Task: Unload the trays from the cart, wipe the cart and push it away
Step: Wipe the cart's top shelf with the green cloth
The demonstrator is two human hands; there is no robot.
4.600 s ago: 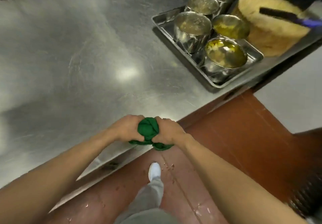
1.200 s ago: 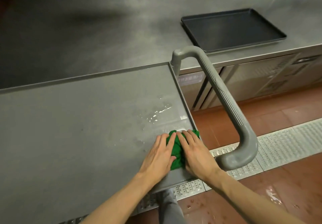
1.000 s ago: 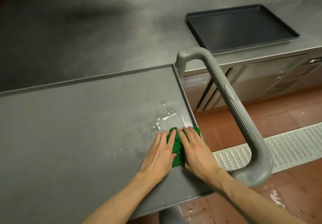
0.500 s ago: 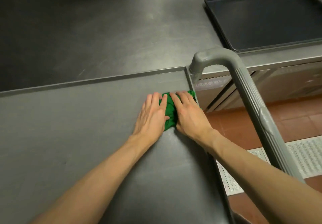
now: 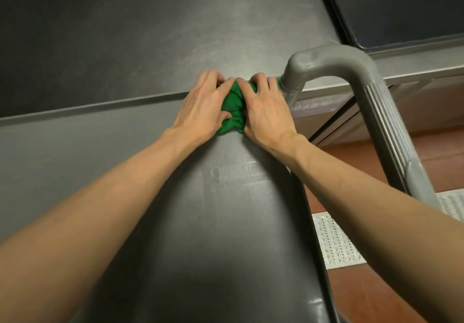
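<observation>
Cart top (image 5: 221,222) carries a bunched green cloth (image 5: 232,108) at its far edge, close to the far right corner. Fingers of the left hand (image 5: 204,105) lie spread and nearly flat, pressing down on the left part of the cloth, with the fingertips reaching the raised far rim. Fingers of the right hand (image 5: 265,110) lie likewise extended and flat over the right part of the cloth; neither hand is curled around it. Only the middle strip of cloth shows between the two hands. Both bare forearms run back toward the camera across the dark grey surface. A pale smear of moisture (image 5: 234,172) sits on the top just behind the hands. Immediately right of the right hand, the grey ribbed cart handle (image 5: 376,101) rises from the corner, bends and runs down the right side. Beyond the far rim lies a steel table (image 5: 150,34), flush against the cart. A dark tray (image 5: 401,4) rests on that table at upper right, partly out of frame. Red floor tiles (image 5: 364,295) and a perforated drain grating (image 5: 334,240) show at lower right.
</observation>
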